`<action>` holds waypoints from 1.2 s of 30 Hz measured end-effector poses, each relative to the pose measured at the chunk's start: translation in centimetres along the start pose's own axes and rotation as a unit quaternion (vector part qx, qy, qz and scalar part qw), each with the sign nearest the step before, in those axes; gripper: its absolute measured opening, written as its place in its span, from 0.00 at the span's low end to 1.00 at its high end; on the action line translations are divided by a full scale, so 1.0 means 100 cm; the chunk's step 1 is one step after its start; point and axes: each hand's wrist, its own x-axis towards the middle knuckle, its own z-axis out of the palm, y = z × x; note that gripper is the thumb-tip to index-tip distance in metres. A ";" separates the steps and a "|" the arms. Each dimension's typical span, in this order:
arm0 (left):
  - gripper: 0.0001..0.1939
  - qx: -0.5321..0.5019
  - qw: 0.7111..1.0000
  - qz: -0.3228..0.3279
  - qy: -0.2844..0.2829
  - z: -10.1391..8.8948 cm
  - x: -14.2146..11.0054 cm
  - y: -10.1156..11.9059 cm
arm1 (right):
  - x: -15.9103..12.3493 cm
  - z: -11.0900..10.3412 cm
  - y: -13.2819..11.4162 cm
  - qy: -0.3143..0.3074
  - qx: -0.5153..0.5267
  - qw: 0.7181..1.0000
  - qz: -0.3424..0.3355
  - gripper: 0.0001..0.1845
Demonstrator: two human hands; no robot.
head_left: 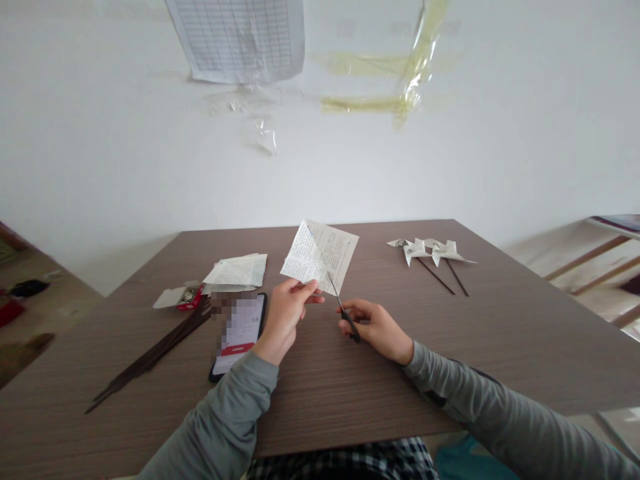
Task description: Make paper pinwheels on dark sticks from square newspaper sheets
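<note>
Between thumb and fingers, my left hand (286,313) pinches the lower edge of a square sheet of printed paper (320,253), held up above the table. A slit or crease runs from its upper corner toward the middle. My right hand (375,327) has its fingers in the black handles of a pair of scissors (350,325). The scissors' blades reach the paper's lower corner, pointing up along the diagonal. Whether the blades are closed on the paper is too small to tell.
On the brown table (400,393) lie a stack of printed paper squares (237,272), a small red box (190,297), dark thin sticks (150,353) and a phone (240,337). Two paper pinwheels (430,250) on sticks lie at the right. A white wall (320,167) stands behind.
</note>
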 end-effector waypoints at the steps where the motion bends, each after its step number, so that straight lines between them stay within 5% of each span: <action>1: 0.13 -0.003 1.000 -0.001 0.001 0.000 0.000 0.001 | 0.000 0.000 0.001 0.000 -0.001 1.000 -0.002 0.32; 36: 0.17 0.021 1.000 0.005 -0.015 -0.001 -0.001 0.001 | 0.001 -0.001 0.007 0.020 -0.005 1.000 -0.008 0.30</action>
